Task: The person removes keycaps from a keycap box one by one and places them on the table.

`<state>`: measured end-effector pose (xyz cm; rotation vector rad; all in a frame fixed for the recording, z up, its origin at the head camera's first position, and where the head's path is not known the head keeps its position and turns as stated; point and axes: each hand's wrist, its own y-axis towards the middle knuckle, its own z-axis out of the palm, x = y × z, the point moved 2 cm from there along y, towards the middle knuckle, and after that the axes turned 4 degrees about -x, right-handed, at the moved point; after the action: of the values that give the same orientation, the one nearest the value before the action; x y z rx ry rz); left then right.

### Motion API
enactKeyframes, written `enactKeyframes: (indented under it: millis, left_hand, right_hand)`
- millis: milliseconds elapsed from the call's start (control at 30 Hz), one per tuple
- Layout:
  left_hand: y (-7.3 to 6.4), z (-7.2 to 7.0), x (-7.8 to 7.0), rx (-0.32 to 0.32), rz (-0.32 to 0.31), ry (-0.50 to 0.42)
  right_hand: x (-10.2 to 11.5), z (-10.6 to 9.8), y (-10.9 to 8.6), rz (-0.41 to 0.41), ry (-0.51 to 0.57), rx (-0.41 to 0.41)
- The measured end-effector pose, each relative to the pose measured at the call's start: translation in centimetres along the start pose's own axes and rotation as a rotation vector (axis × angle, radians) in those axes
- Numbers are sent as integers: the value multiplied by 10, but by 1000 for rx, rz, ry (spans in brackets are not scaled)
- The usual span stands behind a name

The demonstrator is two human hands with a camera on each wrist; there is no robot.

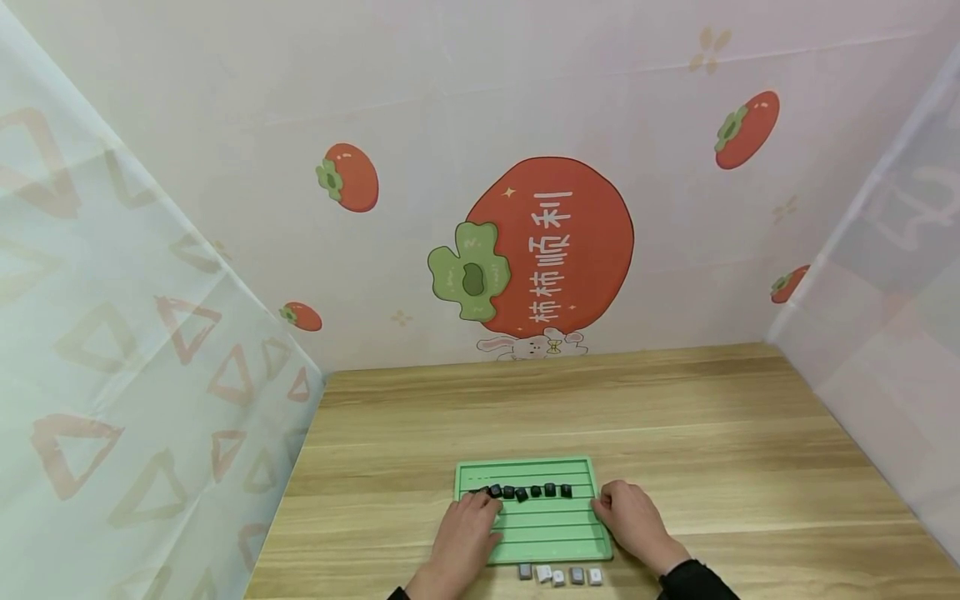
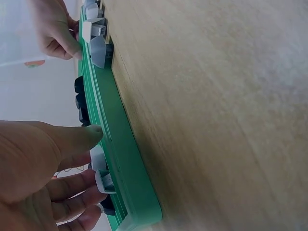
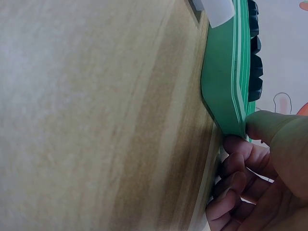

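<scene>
A ridged green board [image 1: 551, 546] lies on the table, with a row of black keycaps [image 1: 521, 494] across its upper part. My left hand [image 1: 463, 533] rests over the board's left side, fingertips at the left end of that row. In the left wrist view its thumb [image 2: 89, 137] and fingers are apart, beside a pale keycap [image 2: 105, 182] and another above it. My right hand [image 1: 633, 521] holds the board's right edge; in the right wrist view the thumb [image 3: 262, 124] is on the rim and the index finger is curled against the side. The head view hides what lies beneath the left hand.
In front of the board's near edge, several white and grey keycaps [image 1: 558, 577] sit in a loose line on the wooden table [image 1: 375, 467]. A printed cloth [image 1: 405, 275] stands behind the table, and further cloths hang at left and right.
</scene>
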<state>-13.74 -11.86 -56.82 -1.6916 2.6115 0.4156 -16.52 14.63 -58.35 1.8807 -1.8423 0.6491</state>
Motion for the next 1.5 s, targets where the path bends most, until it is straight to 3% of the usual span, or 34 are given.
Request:
enactKeyframes:
  millis: [500,1067,1500]
  left_hand:
    - [4,1,2,7,-50,-6]
    - [6,3,3,18,-57,3]
    - [7,-5,-1,-27,-23,-14]
  right_hand:
    - [0,1,1,-2,3,0]
    - [1,0,0,5,9,2]
    - [1,0,0,8,13,13]
